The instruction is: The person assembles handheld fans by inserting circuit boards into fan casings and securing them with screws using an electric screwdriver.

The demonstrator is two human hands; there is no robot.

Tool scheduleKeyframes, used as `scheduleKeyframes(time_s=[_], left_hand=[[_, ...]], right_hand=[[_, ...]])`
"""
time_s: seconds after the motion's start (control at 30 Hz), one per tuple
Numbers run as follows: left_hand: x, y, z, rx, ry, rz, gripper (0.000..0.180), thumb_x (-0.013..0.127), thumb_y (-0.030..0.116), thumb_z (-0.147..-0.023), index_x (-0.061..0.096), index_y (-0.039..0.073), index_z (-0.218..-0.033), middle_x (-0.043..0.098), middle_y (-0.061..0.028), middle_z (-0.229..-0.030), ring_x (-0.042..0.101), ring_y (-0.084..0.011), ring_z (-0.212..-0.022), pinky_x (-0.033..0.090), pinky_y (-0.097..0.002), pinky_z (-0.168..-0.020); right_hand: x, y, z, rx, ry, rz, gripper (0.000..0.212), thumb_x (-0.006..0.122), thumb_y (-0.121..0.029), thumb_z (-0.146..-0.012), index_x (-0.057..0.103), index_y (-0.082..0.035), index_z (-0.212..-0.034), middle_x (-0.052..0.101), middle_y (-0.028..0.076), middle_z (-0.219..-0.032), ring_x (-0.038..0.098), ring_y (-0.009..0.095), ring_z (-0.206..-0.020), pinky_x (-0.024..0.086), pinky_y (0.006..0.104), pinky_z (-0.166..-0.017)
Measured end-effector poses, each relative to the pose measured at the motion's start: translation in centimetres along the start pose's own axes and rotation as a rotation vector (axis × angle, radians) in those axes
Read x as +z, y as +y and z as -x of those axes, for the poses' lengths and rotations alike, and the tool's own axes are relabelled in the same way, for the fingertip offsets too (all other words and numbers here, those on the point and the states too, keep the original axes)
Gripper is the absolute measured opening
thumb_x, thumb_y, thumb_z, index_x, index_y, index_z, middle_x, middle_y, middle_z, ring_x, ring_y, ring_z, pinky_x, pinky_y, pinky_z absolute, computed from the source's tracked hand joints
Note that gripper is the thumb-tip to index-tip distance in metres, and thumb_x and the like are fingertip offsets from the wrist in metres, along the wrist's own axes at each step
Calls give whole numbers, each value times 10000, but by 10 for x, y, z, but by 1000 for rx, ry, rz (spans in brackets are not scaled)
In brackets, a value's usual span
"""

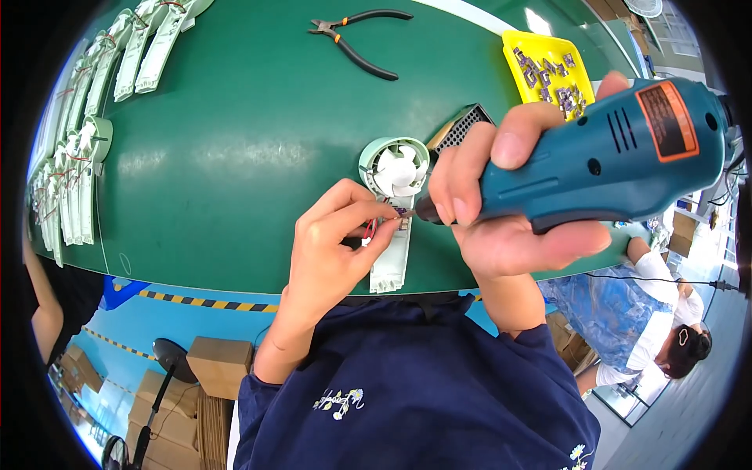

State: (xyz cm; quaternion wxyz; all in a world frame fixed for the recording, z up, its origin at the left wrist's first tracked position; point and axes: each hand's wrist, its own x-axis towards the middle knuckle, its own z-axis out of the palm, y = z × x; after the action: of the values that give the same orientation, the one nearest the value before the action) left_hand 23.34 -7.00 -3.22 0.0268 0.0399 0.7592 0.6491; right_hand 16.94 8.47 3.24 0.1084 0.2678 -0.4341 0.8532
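- The fan (395, 168) lies on the desk (235, 219) just in front of the person, round head facing up, its long open shell (389, 266) pointing back toward the near edge.
- Left hand (333, 243): thumb and forefinger make a narrow pinch by the small board (403, 211) in the shell; the tips partly hide what is between them, but it looks like the board.
- Right hand (501, 243): fingers wrapped around the thick body of the driver (587, 157), its nose aimed at the board; whether the bit touches, I cannot tell.
- The fan looks light and stiff, probably smooth plastic that could slide if pushed; best steadied by the shell's side walls or the round rim, clear of the blades.
- The board seems thin and fragile: take it by its edges, with little pressure.
- The red wires (369, 229) beside the left fingertips look soft and easily tugged loose, so they want slack.
- The driver is likely the heaviest piece, calling for a full grip around its body.
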Motion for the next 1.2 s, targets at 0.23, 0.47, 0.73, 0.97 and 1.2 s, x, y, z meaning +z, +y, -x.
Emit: scheduleKeyframes(time_s=[0.23, 0.47, 0.73, 0.97, 1.2], left_hand=[[0, 1, 0, 13, 9, -19, 142, 754, -50, -737, 723, 10, -862, 567, -18, -820, 531, -74, -663, 409, -202, -531], [-5, 3, -2, 46, -61, -56, 113, 748, -21, -773, 713, -6, -880, 616, -66, -831, 644, -171, -695, 573, -265, -591], [-4, -3, 0, 73, -44, -23, 100, 744, -14, -777, 711, -8, -871, 611, -67, -817, 639, -175, -675, 557, -271, -592], [-8, 0, -1, 50, -111, -44, 109, 745, -11, -776, 714, -1, -879, 605, -65, -823, 641, -181, -678, 561, -273, -603], [-6, 0, -2, 41, -76, -12, 143, 729, -58, -780, 719, -13, -915, 618, -75, -838, 661, -185, -727, 589, -272, -634]], right_hand=[[0, -4, 3, 8, -34, -9, 757, 639, -667, -766, 485, 24, -1034, 558, 65, -868, 556, 166, -576, 452, 278, -499], [-3, -4, 3, 10, -64, -13, 713, 670, -621, -778, 492, 20, -1036, 560, 69, -851, 549, 177, -589, 446, 289, -520], [-10, -4, -5, 15, -114, -25, 666, 705, -568, -791, 501, 14, -1040, 563, 74, -831, 540, 188, -604, 440, 302, -543], [-8, -8, -5, 25, -161, -28, 626, 736, -523, -802, 508, 9, -1042, 565, 78, -814, 532, 199, -618, 435, 313, -564], [13, -35, 24, 39, -196, -27, 590, 767, -477, -813, 516, 4, -1045, 567, 82, -797, 525, 209, -631, 429, 324, -585]])
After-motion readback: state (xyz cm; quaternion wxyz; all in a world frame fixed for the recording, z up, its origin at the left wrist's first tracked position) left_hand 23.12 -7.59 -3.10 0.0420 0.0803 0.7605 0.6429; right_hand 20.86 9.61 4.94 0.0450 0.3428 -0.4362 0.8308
